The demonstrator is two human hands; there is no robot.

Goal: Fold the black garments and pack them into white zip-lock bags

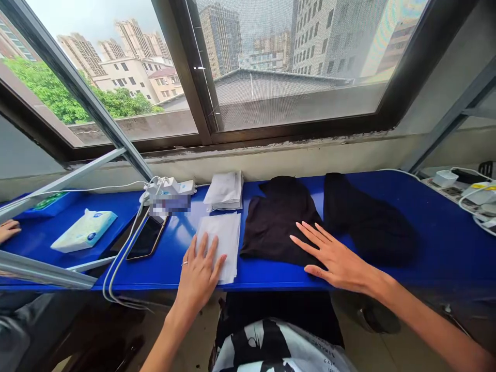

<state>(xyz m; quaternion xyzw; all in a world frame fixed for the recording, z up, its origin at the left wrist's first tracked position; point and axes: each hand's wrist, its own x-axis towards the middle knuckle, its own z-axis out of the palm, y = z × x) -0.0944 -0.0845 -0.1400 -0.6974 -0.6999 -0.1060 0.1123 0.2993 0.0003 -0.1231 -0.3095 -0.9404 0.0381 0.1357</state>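
My left hand (201, 266), with a ring on one finger, rests with its fingers spread on a flat white sheet or bag (228, 240). Behind that lies a stack of folded white packets (225, 191). My right hand (327, 253) is spread out too, its fingers over the lower right part of a folded black cloth (277, 222). A second black cloth (368, 222) lies to the right of the first, loosely laid out. Neither hand grips anything.
The blue table (437, 206) stands below a window. On the left are a phone (149, 237), white cables, a power strip (186, 187), a tissue pack (85, 230) and a metal frame (104, 119). Another person's hand (8, 230) shows at the far left edge.
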